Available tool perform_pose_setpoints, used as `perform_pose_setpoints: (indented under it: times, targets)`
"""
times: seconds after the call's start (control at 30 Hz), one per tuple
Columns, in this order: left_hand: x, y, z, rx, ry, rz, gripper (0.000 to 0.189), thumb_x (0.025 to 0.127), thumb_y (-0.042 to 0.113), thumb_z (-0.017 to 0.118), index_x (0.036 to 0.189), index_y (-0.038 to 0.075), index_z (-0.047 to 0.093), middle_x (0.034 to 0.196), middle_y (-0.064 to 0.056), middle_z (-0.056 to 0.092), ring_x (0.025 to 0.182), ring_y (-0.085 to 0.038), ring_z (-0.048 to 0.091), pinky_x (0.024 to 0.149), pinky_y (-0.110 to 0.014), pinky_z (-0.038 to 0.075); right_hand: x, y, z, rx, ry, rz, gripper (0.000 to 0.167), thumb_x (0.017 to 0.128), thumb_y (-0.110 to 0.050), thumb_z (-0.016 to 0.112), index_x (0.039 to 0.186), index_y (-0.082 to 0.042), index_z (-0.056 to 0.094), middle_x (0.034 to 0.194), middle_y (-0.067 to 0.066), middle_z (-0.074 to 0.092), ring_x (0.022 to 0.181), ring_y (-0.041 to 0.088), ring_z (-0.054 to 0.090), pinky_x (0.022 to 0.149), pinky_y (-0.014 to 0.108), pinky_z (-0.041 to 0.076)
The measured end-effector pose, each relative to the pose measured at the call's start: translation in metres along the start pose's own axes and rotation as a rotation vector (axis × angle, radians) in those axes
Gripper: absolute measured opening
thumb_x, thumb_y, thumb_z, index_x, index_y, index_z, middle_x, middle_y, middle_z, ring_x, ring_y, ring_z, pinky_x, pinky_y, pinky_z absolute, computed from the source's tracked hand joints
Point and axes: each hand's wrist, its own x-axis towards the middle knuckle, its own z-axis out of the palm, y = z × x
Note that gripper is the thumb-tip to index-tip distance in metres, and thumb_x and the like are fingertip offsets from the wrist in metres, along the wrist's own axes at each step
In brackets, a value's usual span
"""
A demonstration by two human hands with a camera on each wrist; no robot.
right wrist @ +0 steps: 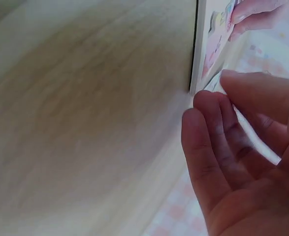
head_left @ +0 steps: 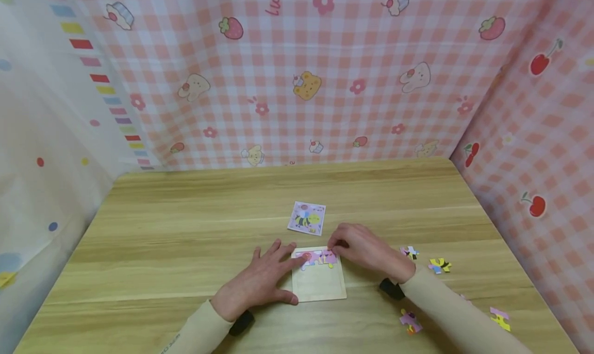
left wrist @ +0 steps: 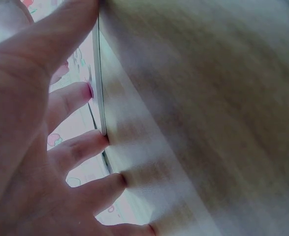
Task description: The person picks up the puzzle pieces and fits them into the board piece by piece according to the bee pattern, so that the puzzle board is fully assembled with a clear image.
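Observation:
A square wooden puzzle tray (head_left: 318,284) lies on the table with pink jigsaw pieces (head_left: 316,257) along its upper side; the lower part shows bare wood. My left hand (head_left: 257,278) spreads along the tray's left edge, the thumb at the lower corner and the index fingertip over the upper-left piece. At the upper-right corner, my right hand (head_left: 362,245) has bent fingers with thumb and fingertips close together by a pink piece (head_left: 330,257). Whether they pinch it is hidden. The right wrist view shows those fingertips beside the tray's corner (right wrist: 197,81).
Just beyond the tray lies a square bee picture card (head_left: 307,218). Loose pieces are scattered to the right: a white-and-purple one (head_left: 410,252), a yellow-and-black one (head_left: 440,265), a purple one (head_left: 410,321) and a pink-and-yellow one (head_left: 500,319). Patterned curtains (head_left: 325,49) border the table.

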Motion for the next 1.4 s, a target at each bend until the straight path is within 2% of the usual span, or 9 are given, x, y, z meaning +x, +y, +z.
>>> perform_pose_setpoints:
  times: [0.23,0.37,0.53,0.63,0.83,1.27,1.4]
  targets:
    - [0.0,-0.001,0.0,-0.001,-0.009,-0.02,0.088,0.083,0.053,0.082,0.157,0.021,0.047,0.164,-0.016,0.037,0.15,-0.05,0.026,0.108,-0.082,0.025,-0.015,0.005,-0.004,-0.17,0.026,-0.281,0.01,0.096,-0.006,0.073,0.102,-0.009,0.08,0.11,0.002,0.071,0.101,0.016,0.068,0.09,0.037,0.059]
    - [-0.001,-0.001,0.0,-0.01,-0.012,-0.024,0.088,0.083,0.052,0.082,0.157,0.021,0.047,0.164,-0.017,0.036,0.151,-0.051,0.025,0.109,-0.082,0.023,-0.022,0.006,-0.003,-0.255,0.045,-0.388,0.014,0.094,-0.006,0.076,0.107,-0.008,0.08,0.118,0.006,0.073,0.109,0.02,0.069,0.095,0.039,0.058]
    - [-0.001,-0.001,-0.001,-0.012,-0.013,-0.023,0.087,0.083,0.051,0.082,0.157,0.021,0.047,0.164,-0.017,0.037,0.15,-0.051,0.025,0.108,-0.082,0.023,-0.028,0.006,0.0,-0.304,0.047,-0.459,0.022,0.094,-0.007,0.075,0.116,-0.009,0.078,0.126,0.005,0.072,0.117,0.022,0.067,0.098,0.041,0.056]
    - [-0.002,-0.001,-0.001,-0.012,-0.012,-0.018,0.086,0.083,0.05,0.082,0.157,0.021,0.048,0.163,-0.017,0.038,0.15,-0.051,0.026,0.108,-0.083,0.024,-0.03,0.005,0.0,-0.349,0.015,-0.463,0.025,0.097,-0.011,0.073,0.121,-0.011,0.077,0.13,0.003,0.07,0.122,0.022,0.064,0.101,0.044,0.055]
    - [-0.002,0.0,-0.001,-0.018,-0.008,-0.013,0.087,0.083,0.049,0.083,0.157,0.02,0.047,0.163,-0.018,0.038,0.15,-0.052,0.026,0.108,-0.082,0.023,-0.034,0.003,0.0,-0.417,-0.06,-0.411,0.027,0.1,-0.018,0.07,0.126,-0.015,0.076,0.138,0.0,0.066,0.129,0.022,0.06,0.104,0.047,0.052]
    - [-0.002,0.001,-0.002,-0.012,-0.006,-0.005,0.087,0.083,0.049,0.083,0.157,0.02,0.046,0.162,-0.018,0.038,0.149,-0.052,0.027,0.108,-0.083,0.023,-0.036,-0.001,0.001,-0.45,-0.089,-0.351,0.026,0.102,-0.019,0.067,0.127,-0.018,0.073,0.14,0.001,0.065,0.128,0.024,0.061,0.101,0.05,0.053]
    - [-0.001,0.001,-0.002,-0.01,-0.008,-0.004,0.087,0.084,0.048,0.083,0.157,0.02,0.046,0.163,-0.018,0.038,0.149,-0.052,0.027,0.108,-0.083,0.024,-0.035,-0.002,0.001,-0.434,-0.083,-0.354,0.027,0.101,-0.016,0.067,0.128,-0.017,0.072,0.137,0.001,0.066,0.125,0.023,0.063,0.101,0.047,0.054]
